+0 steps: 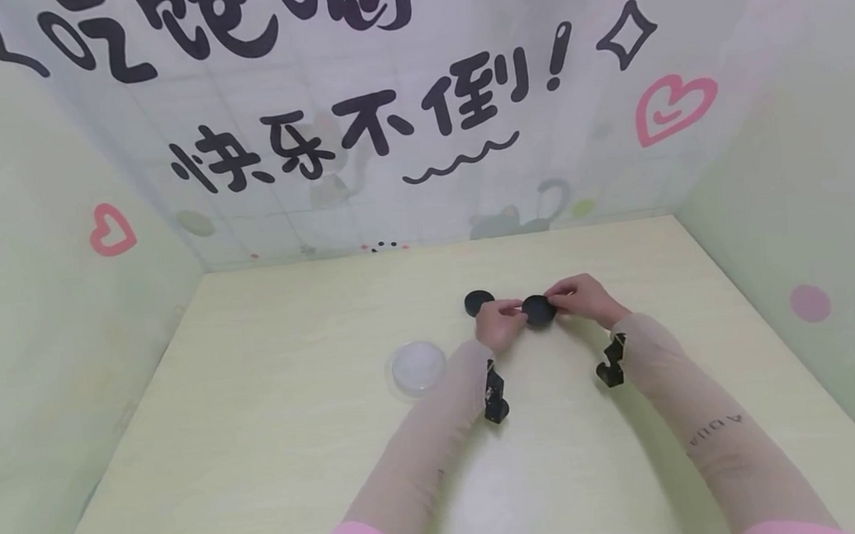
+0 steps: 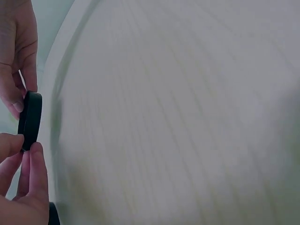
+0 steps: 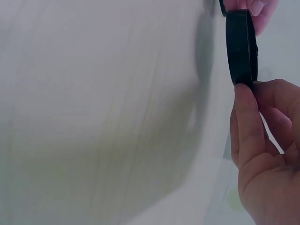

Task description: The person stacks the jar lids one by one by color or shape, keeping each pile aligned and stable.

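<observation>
Both hands hold one black round lid (image 1: pixel 538 312), a shallow disc with a thick rim, raised over the table. My left hand (image 1: pixel 501 325) pinches its left edge between thumb and fingers. On the opposite edge, the thumb and fingers of my right hand (image 1: pixel 583 299) grip it. Seen from the wrists, the lid (image 2: pixel 31 119) stands nearly edge-on, tilted up, with the right hand (image 2: pixel 19 51) above it in the left wrist view. A second black disc (image 1: pixel 478 301) lies on the table just behind the left hand, which partly covers it.
A clear round dish or cover (image 1: pixel 418 367) lies on the pale wooden table (image 1: pixel 298 441), left of the left forearm. Printed fabric walls (image 1: pixel 423 209) enclose the back and both sides. Black camera mounts (image 1: pixel 494 395) hang at both wrists.
</observation>
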A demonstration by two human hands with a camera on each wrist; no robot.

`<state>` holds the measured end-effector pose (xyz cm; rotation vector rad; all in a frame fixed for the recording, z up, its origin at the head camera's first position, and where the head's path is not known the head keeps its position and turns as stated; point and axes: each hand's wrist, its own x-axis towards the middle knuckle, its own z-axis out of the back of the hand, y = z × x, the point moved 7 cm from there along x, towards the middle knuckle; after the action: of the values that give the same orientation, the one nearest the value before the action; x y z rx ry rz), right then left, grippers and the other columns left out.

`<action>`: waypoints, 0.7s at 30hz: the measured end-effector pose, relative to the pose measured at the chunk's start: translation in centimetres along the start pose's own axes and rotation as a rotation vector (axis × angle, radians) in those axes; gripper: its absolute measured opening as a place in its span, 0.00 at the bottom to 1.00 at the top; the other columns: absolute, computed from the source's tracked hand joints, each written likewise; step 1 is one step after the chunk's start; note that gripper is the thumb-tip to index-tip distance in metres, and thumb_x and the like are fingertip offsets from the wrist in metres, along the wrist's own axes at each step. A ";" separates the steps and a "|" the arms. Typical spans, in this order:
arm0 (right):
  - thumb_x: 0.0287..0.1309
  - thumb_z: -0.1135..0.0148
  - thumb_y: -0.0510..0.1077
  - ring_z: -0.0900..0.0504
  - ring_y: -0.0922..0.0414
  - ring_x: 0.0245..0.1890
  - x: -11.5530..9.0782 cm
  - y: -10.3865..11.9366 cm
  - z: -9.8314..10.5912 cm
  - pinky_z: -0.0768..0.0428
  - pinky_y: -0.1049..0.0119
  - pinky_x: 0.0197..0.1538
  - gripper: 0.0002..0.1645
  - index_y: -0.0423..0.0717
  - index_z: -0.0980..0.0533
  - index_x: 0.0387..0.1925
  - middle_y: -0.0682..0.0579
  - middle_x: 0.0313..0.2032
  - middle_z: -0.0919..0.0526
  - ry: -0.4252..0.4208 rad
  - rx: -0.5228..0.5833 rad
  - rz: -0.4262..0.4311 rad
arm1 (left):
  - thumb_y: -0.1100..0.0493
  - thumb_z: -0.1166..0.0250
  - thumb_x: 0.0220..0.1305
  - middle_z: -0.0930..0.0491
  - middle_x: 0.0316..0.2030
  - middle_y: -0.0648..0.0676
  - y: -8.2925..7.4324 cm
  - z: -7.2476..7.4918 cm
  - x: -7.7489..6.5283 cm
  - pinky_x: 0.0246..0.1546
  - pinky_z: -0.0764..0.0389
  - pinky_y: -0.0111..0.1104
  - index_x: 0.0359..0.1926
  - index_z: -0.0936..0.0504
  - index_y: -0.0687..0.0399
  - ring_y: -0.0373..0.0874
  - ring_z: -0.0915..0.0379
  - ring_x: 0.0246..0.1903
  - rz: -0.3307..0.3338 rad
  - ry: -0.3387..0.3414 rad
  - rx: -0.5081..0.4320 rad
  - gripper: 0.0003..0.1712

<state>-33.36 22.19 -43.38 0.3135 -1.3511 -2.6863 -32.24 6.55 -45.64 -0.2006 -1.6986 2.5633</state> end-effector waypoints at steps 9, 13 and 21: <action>0.55 0.45 0.35 0.21 0.54 0.33 1.4 2.2 -1.3 0.23 0.74 0.33 0.15 0.28 0.25 0.42 0.34 0.40 0.23 -0.097 0.066 0.025 | 0.65 0.38 0.49 0.19 0.27 0.50 0.1 3.0 1.4 0.32 0.27 0.25 0.39 0.17 0.54 0.37 0.26 0.29 -0.046 -0.066 0.025 0.13; 0.56 0.45 0.36 0.21 0.55 0.33 2.2 2.8 -2.1 0.23 0.73 0.34 0.15 0.29 0.25 0.43 0.34 0.40 0.22 -0.113 0.096 0.015 | 0.65 0.38 0.51 0.19 0.30 0.51 0.2 4.3 1.6 0.33 0.26 0.26 0.41 0.18 0.54 0.39 0.25 0.31 -0.012 -0.079 0.010 0.13; 0.56 0.46 0.35 0.21 0.52 0.37 3.6 3.7 -3.4 0.22 0.71 0.37 0.16 0.28 0.27 0.44 0.32 0.42 0.24 -0.099 0.171 -0.019 | 0.65 0.39 0.51 0.18 0.32 0.54 0.6 6.2 2.3 0.36 0.26 0.27 0.41 0.18 0.56 0.44 0.24 0.37 -0.025 -0.110 0.011 0.14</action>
<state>-35.95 16.61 -42.84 0.2129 -1.6182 -2.6387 -35.33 0.92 -44.02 -0.0384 -1.7102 2.6101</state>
